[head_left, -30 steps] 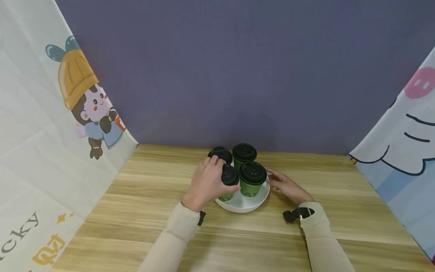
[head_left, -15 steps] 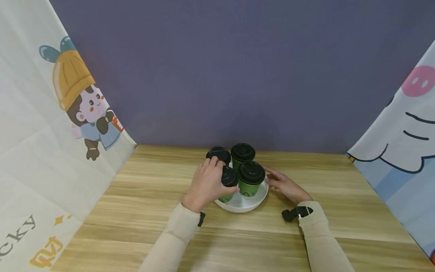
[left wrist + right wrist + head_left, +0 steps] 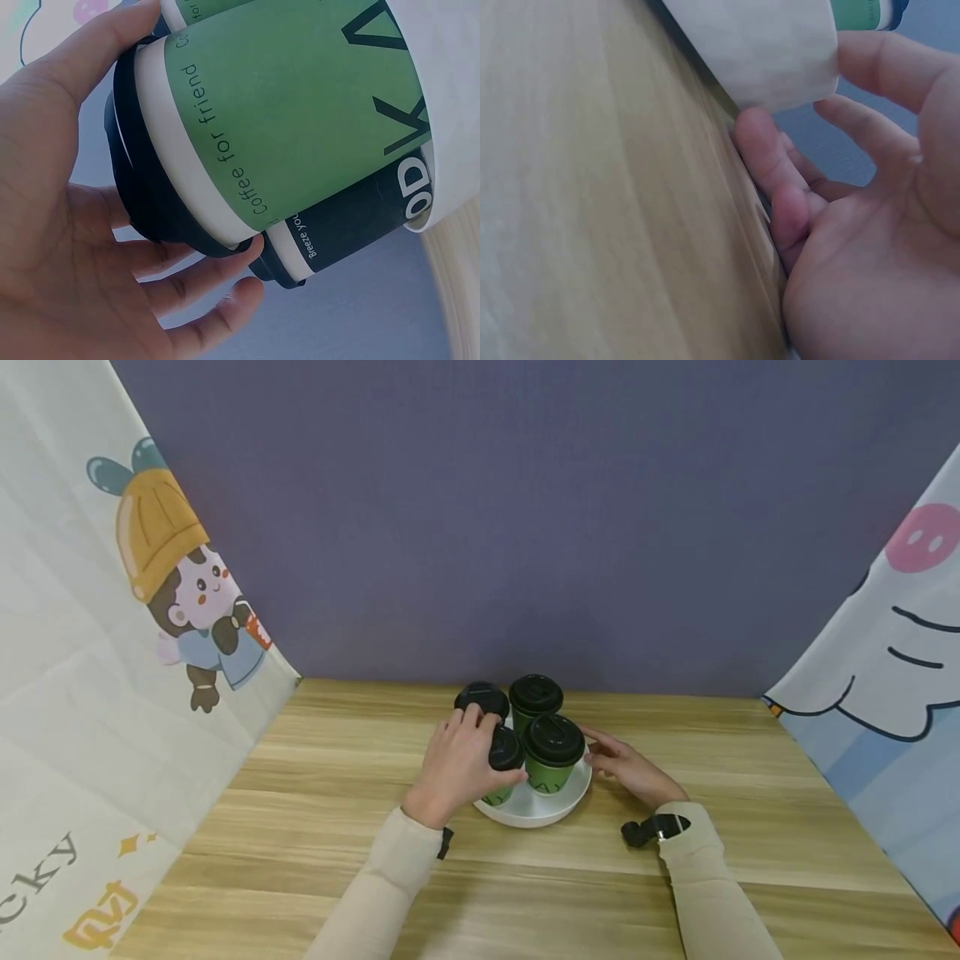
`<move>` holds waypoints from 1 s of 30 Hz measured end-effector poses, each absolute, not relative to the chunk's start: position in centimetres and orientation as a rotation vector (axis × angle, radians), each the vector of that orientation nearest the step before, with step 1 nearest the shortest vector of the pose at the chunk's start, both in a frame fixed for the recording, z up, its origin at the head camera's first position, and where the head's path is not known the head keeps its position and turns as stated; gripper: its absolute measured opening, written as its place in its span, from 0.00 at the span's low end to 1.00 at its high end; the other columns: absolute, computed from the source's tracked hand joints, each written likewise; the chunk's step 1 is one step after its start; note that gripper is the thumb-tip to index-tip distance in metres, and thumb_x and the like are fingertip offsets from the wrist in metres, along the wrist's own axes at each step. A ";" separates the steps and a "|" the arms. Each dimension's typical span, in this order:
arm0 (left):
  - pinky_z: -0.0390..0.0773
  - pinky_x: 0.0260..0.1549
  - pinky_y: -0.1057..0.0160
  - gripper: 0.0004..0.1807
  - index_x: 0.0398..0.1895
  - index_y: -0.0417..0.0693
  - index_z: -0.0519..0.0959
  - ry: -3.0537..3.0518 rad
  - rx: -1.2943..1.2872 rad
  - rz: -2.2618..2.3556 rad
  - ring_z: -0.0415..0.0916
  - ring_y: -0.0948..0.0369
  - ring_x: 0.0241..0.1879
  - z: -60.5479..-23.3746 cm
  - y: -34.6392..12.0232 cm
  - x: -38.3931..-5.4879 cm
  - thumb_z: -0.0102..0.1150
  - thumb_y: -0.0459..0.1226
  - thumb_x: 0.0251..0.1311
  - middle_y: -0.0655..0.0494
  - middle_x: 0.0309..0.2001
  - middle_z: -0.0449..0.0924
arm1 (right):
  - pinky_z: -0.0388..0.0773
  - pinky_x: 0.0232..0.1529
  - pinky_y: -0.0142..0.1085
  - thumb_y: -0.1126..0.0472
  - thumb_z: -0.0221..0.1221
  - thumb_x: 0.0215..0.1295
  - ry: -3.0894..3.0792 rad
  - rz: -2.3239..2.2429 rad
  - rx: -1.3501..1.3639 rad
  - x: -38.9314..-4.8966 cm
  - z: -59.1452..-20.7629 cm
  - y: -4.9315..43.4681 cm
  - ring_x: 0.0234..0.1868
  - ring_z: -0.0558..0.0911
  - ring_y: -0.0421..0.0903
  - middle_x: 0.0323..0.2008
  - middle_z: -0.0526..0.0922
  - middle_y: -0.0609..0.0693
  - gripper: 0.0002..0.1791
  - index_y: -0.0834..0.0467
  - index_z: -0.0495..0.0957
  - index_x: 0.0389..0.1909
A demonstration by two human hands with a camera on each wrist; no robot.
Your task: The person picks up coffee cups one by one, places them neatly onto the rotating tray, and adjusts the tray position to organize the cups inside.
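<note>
Several lidded paper coffee cups stand upright and close together in a shallow white bowl (image 3: pixel 534 817). My left hand (image 3: pixel 453 766) grips the front-left green coffee cup (image 3: pixel 285 105) by its black lid (image 3: pixel 139 157), thumb on one side and fingers curled on the other. To its right is another green cup (image 3: pixel 551 777). Behind stand a back-left cup (image 3: pixel 482 697), partly hidden by my left hand, and a back-right cup (image 3: pixel 536 693). My right hand (image 3: pixel 633 774) touches the outer wall of the bowl with spread, relaxed fingertips, low beside the table in the right wrist view.
The bowl rests on a wood-grain table (image 3: pixel 360 752), near a dark blue-grey wall panel (image 3: pixel 480 527) at the back. Printed white cloths hang on the left (image 3: pixel 67 635) and right (image 3: pixel 900 677). Each wrist wears a black strap.
The view has shifted very slightly. Both hands keep their places on the cup and the bowl; nothing else visibly moves.
</note>
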State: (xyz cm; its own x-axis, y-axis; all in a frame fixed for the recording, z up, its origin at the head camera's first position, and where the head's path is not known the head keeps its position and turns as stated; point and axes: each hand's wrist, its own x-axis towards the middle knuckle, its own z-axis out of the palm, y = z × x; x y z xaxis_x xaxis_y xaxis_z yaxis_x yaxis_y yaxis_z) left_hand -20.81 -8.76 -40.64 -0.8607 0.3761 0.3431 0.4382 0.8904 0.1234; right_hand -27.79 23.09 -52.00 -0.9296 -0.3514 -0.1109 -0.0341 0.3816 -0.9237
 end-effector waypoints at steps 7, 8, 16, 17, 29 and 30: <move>0.76 0.53 0.48 0.48 0.65 0.47 0.77 -2.757 -0.615 -0.290 0.75 0.49 0.53 -40.3 -8.6 -20.7 0.71 0.69 0.47 0.47 0.55 0.76 | 0.75 0.51 0.39 0.52 0.58 0.75 2.350 -1.581 -0.336 -27.6 -51.7 23.2 0.54 0.77 0.46 0.64 0.73 0.64 0.41 0.50 0.51 0.82; 0.76 0.53 0.48 0.48 0.65 0.47 0.77 -2.759 -0.615 -0.295 0.75 0.48 0.53 -40.3 -8.6 -20.7 0.71 0.68 0.47 0.46 0.56 0.76 | 0.75 0.52 0.39 0.51 0.58 0.75 2.351 -1.579 -0.331 -27.6 -51.7 23.3 0.54 0.77 0.46 0.65 0.72 0.64 0.41 0.50 0.51 0.82; 0.76 0.56 0.44 0.49 0.68 0.49 0.74 -2.769 -0.619 -0.392 0.75 0.47 0.56 -40.0 -9.0 -20.7 0.70 0.69 0.49 0.46 0.60 0.75 | 0.73 0.50 0.40 0.49 0.58 0.75 2.364 -1.557 -0.335 -27.4 -51.5 23.5 0.56 0.77 0.48 0.67 0.72 0.64 0.40 0.49 0.51 0.82; 0.76 0.56 0.44 0.48 0.68 0.50 0.74 -2.768 -0.622 -0.414 0.75 0.47 0.56 -39.9 -9.1 -20.7 0.70 0.68 0.49 0.46 0.60 0.75 | 0.73 0.50 0.40 0.49 0.57 0.76 2.363 -1.558 -0.342 -27.4 -51.6 23.5 0.55 0.77 0.47 0.66 0.72 0.64 0.40 0.49 0.51 0.82; 0.78 0.56 0.50 0.30 0.59 0.51 0.80 -2.630 -0.710 -0.565 0.78 0.53 0.55 -39.0 -11.1 -21.0 0.66 0.59 0.62 0.54 0.56 0.80 | 0.74 0.45 0.39 0.47 0.53 0.78 2.353 -1.562 -0.333 -27.5 -51.8 23.0 0.48 0.78 0.47 0.58 0.77 0.58 0.37 0.48 0.52 0.82; 0.79 0.55 0.51 0.28 0.58 0.52 0.81 -2.611 -0.702 -0.571 0.78 0.53 0.54 -39.0 -11.3 -21.1 0.66 0.58 0.63 0.55 0.55 0.81 | 0.74 0.46 0.39 0.48 0.53 0.78 2.350 -1.572 -0.333 -27.5 -51.9 23.0 0.49 0.79 0.47 0.59 0.76 0.59 0.37 0.48 0.52 0.82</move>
